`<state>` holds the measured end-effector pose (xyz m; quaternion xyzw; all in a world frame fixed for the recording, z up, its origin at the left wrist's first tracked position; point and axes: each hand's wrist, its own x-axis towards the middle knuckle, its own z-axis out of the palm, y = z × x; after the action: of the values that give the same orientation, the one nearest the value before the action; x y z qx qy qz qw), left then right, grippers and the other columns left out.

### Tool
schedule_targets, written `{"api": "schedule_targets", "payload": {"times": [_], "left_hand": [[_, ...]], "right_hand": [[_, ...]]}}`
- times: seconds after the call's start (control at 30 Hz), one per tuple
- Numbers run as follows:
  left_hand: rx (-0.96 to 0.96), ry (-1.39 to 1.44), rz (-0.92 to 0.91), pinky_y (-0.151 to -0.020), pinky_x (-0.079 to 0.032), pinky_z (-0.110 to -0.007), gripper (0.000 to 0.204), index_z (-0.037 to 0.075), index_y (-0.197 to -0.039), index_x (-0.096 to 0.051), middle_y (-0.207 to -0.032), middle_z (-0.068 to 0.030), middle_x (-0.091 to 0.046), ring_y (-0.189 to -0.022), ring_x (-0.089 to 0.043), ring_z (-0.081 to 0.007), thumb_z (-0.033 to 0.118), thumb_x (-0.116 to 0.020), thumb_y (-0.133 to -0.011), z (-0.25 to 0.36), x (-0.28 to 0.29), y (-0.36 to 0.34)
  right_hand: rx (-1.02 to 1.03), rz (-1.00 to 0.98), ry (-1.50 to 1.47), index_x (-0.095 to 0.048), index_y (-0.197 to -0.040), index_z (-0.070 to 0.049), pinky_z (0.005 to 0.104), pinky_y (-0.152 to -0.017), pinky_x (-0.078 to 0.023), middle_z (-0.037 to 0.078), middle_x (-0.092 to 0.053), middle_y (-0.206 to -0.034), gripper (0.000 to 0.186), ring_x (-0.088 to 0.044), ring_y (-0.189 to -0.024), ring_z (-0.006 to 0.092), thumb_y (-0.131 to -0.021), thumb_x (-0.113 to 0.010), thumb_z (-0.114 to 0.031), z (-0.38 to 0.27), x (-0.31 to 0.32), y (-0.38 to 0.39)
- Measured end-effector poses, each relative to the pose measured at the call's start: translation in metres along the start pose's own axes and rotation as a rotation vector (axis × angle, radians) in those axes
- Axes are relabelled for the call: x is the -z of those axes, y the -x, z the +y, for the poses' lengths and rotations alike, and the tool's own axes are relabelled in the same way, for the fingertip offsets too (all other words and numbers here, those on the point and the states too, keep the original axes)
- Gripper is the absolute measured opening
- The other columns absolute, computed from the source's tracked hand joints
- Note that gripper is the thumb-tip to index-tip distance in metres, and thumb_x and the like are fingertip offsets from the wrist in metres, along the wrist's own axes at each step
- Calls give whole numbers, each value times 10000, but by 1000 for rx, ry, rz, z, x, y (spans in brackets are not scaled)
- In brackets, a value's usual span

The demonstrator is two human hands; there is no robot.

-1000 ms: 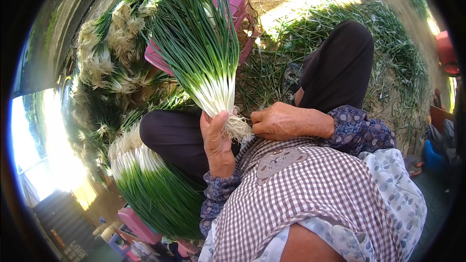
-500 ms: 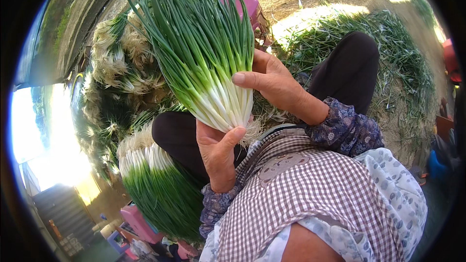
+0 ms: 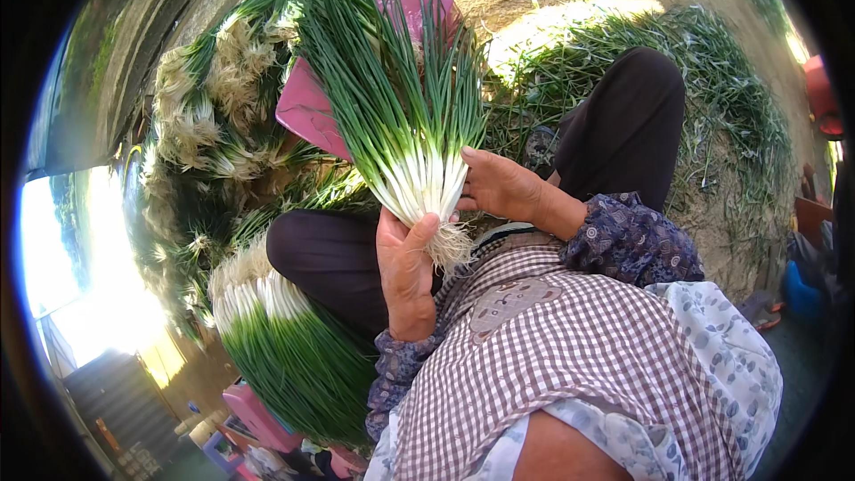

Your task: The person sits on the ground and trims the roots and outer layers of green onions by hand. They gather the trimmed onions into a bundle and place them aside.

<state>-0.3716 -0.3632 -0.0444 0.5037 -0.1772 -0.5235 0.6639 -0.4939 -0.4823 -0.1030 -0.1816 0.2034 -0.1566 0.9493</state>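
Observation:
A thick bunch of green onions is held up in front of me, its long green leaves fanned away from me and its white ends and roots toward me. My left hand cups the white ends from below, with the thumb lying over them near the roots. At the bunch's right edge is my right hand. Its thumb presses at the side of the stalks, and its other fingers are partly hidden by them. Beyond the bunch, a pink plastic stool or tub shows behind the leaves.
Neatly stacked green onions lie by my left knee. A heap of rooty, uncleaned green onions is at the left. Loose leaf trimmings are piled at the right beyond my right knee. A pink container stands at the lower left.
The bunch has come lower and a little to the right, uncovering more of the pink plastic piece. My right thumb has slid from over the stalks to their right edge.

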Motion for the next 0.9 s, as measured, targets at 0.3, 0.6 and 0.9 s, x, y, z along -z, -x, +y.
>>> {"api": "schedule_targets", "payload": {"times": [0.3,0.6,0.9], "left_hand": [[43,92,4,-797,-511,-330,626,-43,-1282,-375,-1121,-149,-571,-917,-607,-207,94,-702,-767,27,-18,23],[-308,-451,134,-956,-429,-332,887,-17,-1412,-245,-1277,-177,-436,-1139,-508,-237,133,-783,-724,31,-34,38],[-51,216,283,-669,-529,-270,353,-4,-1185,-495,-1037,-93,-592,-847,-623,-177,35,-578,-843,32,-2,27]], "right_hand": [[88,-180,89,-525,-1219,-15,355,-868,-484,112,-631,-1098,459,-617,-982,216,-868,-595,-302,-9,-47,-10],[570,-56,1022,-569,-1130,24,324,-796,-496,98,-629,-1010,453,-603,-899,172,-803,-691,-265,-40,-101,10],[638,-238,1607,-585,-1074,56,406,-672,-502,203,-636,-865,619,-635,-760,327,-694,-779,-392,-58,-108,-19]]}}
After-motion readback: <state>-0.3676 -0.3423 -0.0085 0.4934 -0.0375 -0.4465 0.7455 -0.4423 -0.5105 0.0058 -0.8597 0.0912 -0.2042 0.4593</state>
